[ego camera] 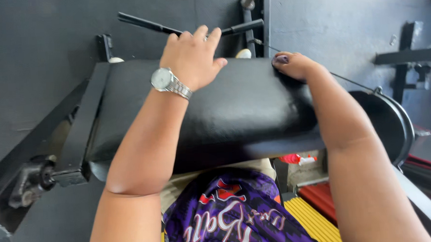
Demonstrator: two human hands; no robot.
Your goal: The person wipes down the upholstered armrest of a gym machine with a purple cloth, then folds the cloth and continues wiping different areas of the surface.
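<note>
A black padded armrest (pixel 234 111) of a gym machine slopes away in front of me, and both my forearms lie on it. My left hand (pixel 192 60) rests near the pad's far edge with a silver wristwatch (pixel 169 83) on the wrist; its fingers reach over the edge towards a black handle bar (pixel 193 31), and whether they touch the bar is unclear. My right hand (pixel 294 65) curls over the pad's far right corner, fingers hidden behind the edge, next to a thin steel cable (pixel 348 80).
A black metal frame and bracket (pixel 33 180) hold the pad at the left. A round black pulley wheel (pixel 392 122) stands at the right. Red and yellow floor mats (pixel 319 213) lie below. Grey walls close in behind.
</note>
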